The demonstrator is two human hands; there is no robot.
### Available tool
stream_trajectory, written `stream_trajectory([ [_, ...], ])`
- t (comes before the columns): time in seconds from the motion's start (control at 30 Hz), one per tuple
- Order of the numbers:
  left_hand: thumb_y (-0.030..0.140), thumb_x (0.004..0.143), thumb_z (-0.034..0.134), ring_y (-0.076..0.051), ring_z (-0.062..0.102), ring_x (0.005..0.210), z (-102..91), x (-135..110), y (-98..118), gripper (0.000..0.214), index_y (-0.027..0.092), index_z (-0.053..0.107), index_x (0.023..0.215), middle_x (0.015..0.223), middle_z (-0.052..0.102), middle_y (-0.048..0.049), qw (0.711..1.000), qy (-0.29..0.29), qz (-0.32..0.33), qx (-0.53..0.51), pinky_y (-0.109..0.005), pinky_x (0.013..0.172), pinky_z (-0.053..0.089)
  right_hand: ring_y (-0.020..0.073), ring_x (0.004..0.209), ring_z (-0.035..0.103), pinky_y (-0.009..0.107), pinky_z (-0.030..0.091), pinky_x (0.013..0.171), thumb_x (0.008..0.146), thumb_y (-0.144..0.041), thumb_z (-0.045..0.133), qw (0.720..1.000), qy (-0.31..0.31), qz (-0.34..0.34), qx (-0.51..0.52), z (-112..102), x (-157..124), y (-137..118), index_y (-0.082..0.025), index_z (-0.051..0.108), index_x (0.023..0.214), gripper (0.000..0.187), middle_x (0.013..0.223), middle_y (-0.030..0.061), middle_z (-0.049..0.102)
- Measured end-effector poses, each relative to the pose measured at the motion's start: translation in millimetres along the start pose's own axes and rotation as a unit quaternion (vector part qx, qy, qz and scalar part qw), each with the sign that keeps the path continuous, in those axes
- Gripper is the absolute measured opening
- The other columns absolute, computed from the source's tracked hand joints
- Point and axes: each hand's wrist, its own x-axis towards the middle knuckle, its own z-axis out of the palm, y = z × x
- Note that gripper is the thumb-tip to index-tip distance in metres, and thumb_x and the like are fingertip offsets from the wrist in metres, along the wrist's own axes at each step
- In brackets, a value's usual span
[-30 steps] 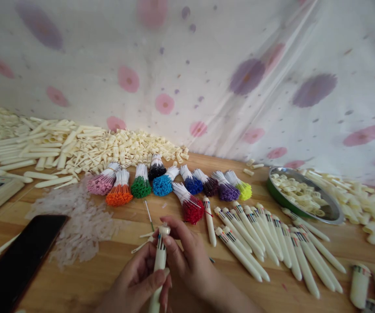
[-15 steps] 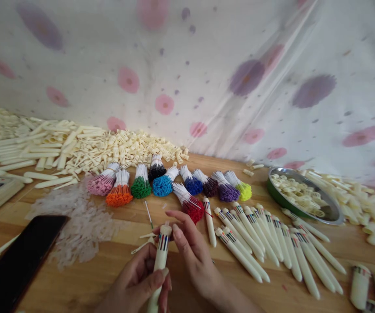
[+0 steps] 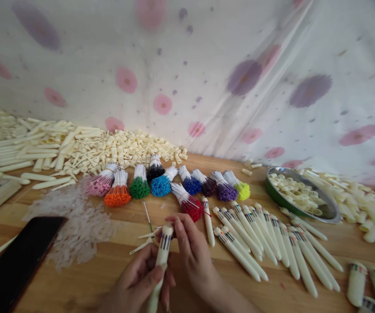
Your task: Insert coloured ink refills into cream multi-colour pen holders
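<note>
The left hand [image 3: 138, 282] is closed around the lower half of a cream pen [image 3: 162, 254], with the thumb laid across the barrel, so the pen stands nearly upright and leans a little toward 1 o'clock. It is held just above the wooden table [image 3: 109, 271], low in the middle of the view. The right hand [image 3: 192, 261] comes in from 5 o'clock, and its fingers are narrowly closed on the top end of the pen, where small coloured sliders show. It cannot be told whether any small part is pinched between the fingertips. At 12 o'clock from the pen lies the red refill bundle [image 3: 191, 209], very near the right fingertips but apart from them. Behind it the other bundles form a loose arc: pink [image 3: 96, 186], orange [image 3: 117, 198], green [image 3: 139, 189], light blue [image 3: 160, 186], black [image 3: 155, 169], dark blue [image 3: 192, 185], purple [image 3: 226, 191] and yellow-green [image 3: 242, 190]. One single green refill [image 3: 147, 215] lies on the table at 11 o'clock, just beside the pen top. At 3 o'clock a row of finished pens [image 3: 266, 243] lies side by side, all slanted the same way. Beyond them, at 2 o'clock, a metal bowl [image 3: 271, 193] holds cream parts. At 9 o'clock there is a dark phone [image 3: 18, 256], and next to it a spread of small clear pieces [image 3: 76, 226]. At 11 o'clock, far back, heaps of cream clips [image 3: 135, 148] and cream barrels [image 3: 27, 150] lie against a flowered cloth [image 3: 207, 65].
</note>
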Motion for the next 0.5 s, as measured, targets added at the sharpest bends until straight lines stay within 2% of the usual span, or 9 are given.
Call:
stream_trajectory([
  [0.07,0.047,0.065,0.075,-0.009,0.055,0.046,1.3,-0.2,5.7,0.035,0.018,0.063,0.083,0.064,0.066,0.0012,1.0,0.014,0.005,-0.015,-0.02,0.045,0.042,0.0151,0.082,0.06,0.027,0.047,0.072,0.094,-0.047,0.035,0.993,-0.052,0.017,0.104,-1.4,0.3,-5.2,-0.023,0.046,0.112,0.031,0.087,0.0029,0.062],
  [0.13,0.047,0.066,0.074,-0.009,0.055,0.047,2.5,-1.1,9.5,0.036,0.018,0.065,0.085,0.066,0.067,0.0,0.999,0.023,0.005,-0.025,-0.019,0.045,0.04,0.0154,0.083,0.061,0.026,0.048,0.067,0.091,-0.049,0.042,0.98,-0.082,0.035,0.178,-0.1,0.7,-7.2,-0.024,0.042,0.117,0.037,0.089,0.0033,0.063],
  [0.23,0.048,0.066,0.073,-0.009,0.055,0.047,3.9,-2.5,9.1,0.039,0.021,0.065,0.092,0.066,0.067,0.0002,0.999,0.031,0.007,-0.038,-0.02,0.046,0.039,0.013,0.064,0.06,0.019,0.042,0.044,0.085,-0.054,0.049,0.959,-0.09,0.088,0.253,6.8,1.8,-3.8,-0.022,0.045,0.114,0.043,0.086,0.0039,0.064],
  [0.3,0.049,0.067,0.073,-0.009,0.055,0.046,4.4,-2.9,6.7,0.04,0.023,0.064,0.096,0.064,0.067,0.001,0.999,0.03,0.01,-0.04,-0.019,0.046,0.037,0.0096,0.048,0.054,0.016,0.034,0.034,0.083,-0.058,0.049,0.941,-0.095,0.133,0.297,12.1,2.7,-0.6,-0.021,0.046,0.113,0.047,0.083,0.0034,0.064],
  [0.4,0.05,0.067,0.072,-0.008,0.054,0.046,4.3,-2.7,4.0,0.039,0.021,0.065,0.094,0.063,0.067,0.0006,0.999,0.029,0.01,-0.033,-0.018,0.045,0.036,0.008,0.041,0.051,0.014,0.034,0.031,0.081,-0.059,0.049,0.92,-0.097,0.168,0.342,16.8,3.1,0.2,-0.023,0.04,0.118,0.052,0.08,0.0019,0.065],
  [0.5,0.052,0.067,0.071,-0.01,0.054,0.045,1.8,-2.0,1.6,0.043,0.019,0.067,0.095,0.06,0.067,0.0001,0.999,0.043,0.01,-0.021,-0.02,0.045,0.038,0.0086,0.043,0.055,0.014,0.036,0.033,0.081,-0.057,0.052,0.92,-0.088,0.17,0.342,17.4,1.9,-3.2,-0.024,0.037,0.119,0.052,0.081,0.0015,0.065],
])
